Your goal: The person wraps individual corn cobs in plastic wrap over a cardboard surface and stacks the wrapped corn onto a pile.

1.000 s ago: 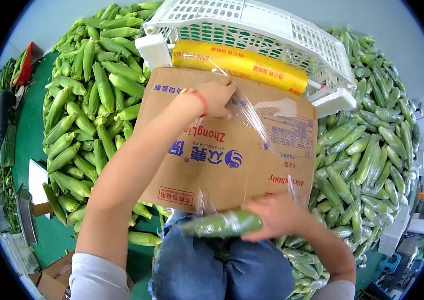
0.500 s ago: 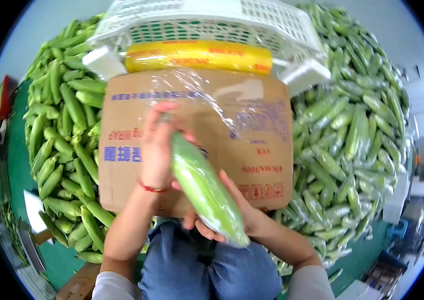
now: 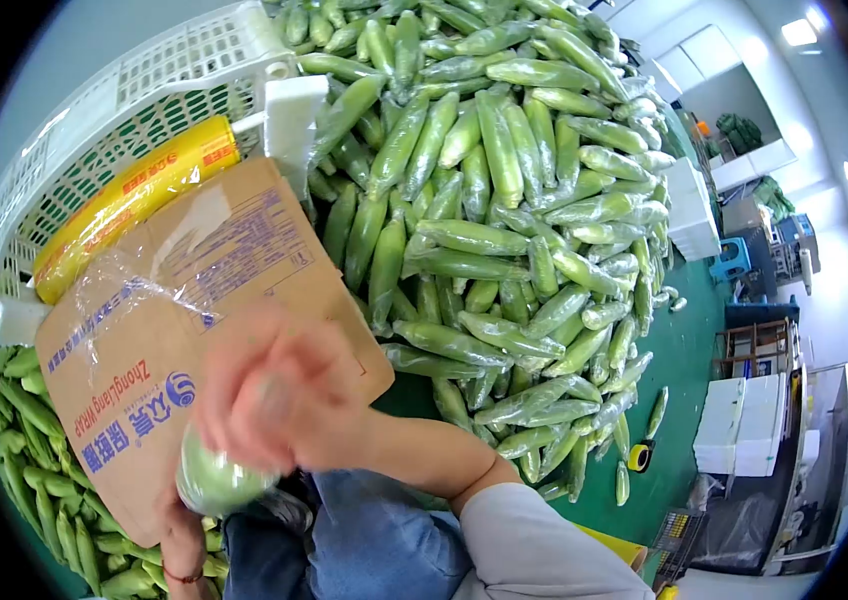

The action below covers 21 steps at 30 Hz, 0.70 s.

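Note:
An ear of corn in clear film (image 3: 219,482) is low and left of centre, seen nearly end-on, above my legs. My left hand (image 3: 180,528), with a red band at its wrist, holds it from the left side. My right hand (image 3: 279,390) is raised close to the camera, just above the ear. Motion blurs its fingers, so their grip is unclear. Behind both hands lies the cardboard sheet (image 3: 124,375) with printed text and loose clear film on it. A yellow film roll (image 3: 139,205) is mounted along its far edge.
A white slotted basket (image 3: 134,75) stands beyond the roll. Film-wrapped corn (image 3: 504,240) is heaped at centre and right; unwrapped corn (image 3: 34,430) lies at left. Farther right are white boxes (image 3: 741,425), a blue stool (image 3: 731,259) and a yellow tape item (image 3: 639,457) on the green floor.
The view has swung right, shifting the cardboard and roll leftward. My left hand moved from the film to the wrapped ear. My right hand has come off the ear's lower end and risen toward the camera.

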### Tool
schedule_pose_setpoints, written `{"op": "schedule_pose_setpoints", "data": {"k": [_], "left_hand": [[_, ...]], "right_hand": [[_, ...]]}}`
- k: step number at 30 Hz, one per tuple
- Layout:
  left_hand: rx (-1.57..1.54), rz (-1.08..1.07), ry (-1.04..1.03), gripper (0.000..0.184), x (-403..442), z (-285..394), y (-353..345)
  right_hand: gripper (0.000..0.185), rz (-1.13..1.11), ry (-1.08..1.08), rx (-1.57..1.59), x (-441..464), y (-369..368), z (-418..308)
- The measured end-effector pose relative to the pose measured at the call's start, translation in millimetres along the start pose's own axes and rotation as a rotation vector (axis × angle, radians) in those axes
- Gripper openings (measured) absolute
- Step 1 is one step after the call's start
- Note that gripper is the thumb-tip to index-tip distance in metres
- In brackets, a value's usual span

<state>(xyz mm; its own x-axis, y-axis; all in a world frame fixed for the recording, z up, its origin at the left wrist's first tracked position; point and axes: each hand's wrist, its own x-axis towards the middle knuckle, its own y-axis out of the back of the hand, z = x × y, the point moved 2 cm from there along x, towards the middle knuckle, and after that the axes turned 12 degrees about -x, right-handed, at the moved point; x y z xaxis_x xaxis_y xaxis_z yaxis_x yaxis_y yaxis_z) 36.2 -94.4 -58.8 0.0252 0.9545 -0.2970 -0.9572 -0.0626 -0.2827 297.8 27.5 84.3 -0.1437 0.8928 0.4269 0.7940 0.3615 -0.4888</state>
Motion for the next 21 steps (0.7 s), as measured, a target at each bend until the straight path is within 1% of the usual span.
{"op": "schedule_pose_setpoints", "data": {"k": [1, 2, 3, 5, 6, 7, 8, 9, 11, 12, 13, 14, 15, 16, 17, 18, 20, 21], "left_hand": [[0.142, -0.029, -0.094, 0.063, 4, 29, -23], [0.301, -0.067, -0.158, 0.068, 10, 50, -44], [0.450, -0.134, -0.175, 0.076, 20, 64, -66], [0.705, -0.288, -0.214, 0.078, 47, 77, -105], [0.787, -0.410, -0.269, 0.078, 51, 79, -136], [0.930, -0.520, -0.389, 0.076, 58, 75, -154], [1.067, -0.623, -0.507, 0.074, 62, 71, -170], [1.094, -0.717, -0.504, 0.070, 62, 78, -184], [1.068, -0.677, -0.646, 0.067, 58, 70, -168], [1.082, -0.634, -0.713, 0.066, 56, 67, -151], [1.075, -0.602, -0.637, 0.066, 53, 65, -132], [1.124, -0.493, -0.646, 0.065, 52, 60, -109], [1.166, -0.391, -0.644, 0.063, 50, 53, -86], [1.203, -0.303, -0.636, 0.062, 43, 49, -68], [1.243, -0.186, -0.584, 0.062, 40, 55, -57], [1.268, -0.093, -0.581, 0.063, 43, 56, -48], [1.332, 0.090, -0.544, 0.064, 48, 56, -20], [1.239, 0.171, -0.496, 0.064, 56, 58, -5]], "right_hand": [[0.036, 0.094, 0.080, 0.096, 4, 14, 9], [0.045, 0.214, 0.131, 0.106, 6, 22, 10], [0.054, 0.334, 0.181, 0.108, 7, 31, 11], [0.051, 0.438, 0.025, -0.001, -24, 23, 42], [0.049, 0.538, -0.084, -0.023, -41, 27, 45], [0.047, 0.634, -0.195, -0.034, -58, 31, 47], [0.047, 0.769, -0.347, -0.008, -77, 45, 31], [0.042, 0.871, -0.394, 0.055, -96, 71, 26], [0.038, 1.149, -0.296, 0.089, -144, 159, 1], [0.039, 1.266, -0.238, 0.025, -163, 208, -24], [0.040, 1.239, -0.245, -0.337, -188, 269, -56], [0.039, 1.402, -0.173, -0.413, -190, 304, -91], [0.041, 1.430, -0.066, -0.222, -210, 369, -122], [0.044, 1.394, 0.131, -0.112, -224, 429, -149], [0.042, 1.457, 0.157, 0.098, -211, 435, -157], [0.040, 1.526, 0.198, 0.310, -198, 440, -166], [0.039, 1.087, -0.102, -0.074, -123, 351, -96], [0.040, 0.863, -0.175, -0.293, -84, 301, -61]]}}
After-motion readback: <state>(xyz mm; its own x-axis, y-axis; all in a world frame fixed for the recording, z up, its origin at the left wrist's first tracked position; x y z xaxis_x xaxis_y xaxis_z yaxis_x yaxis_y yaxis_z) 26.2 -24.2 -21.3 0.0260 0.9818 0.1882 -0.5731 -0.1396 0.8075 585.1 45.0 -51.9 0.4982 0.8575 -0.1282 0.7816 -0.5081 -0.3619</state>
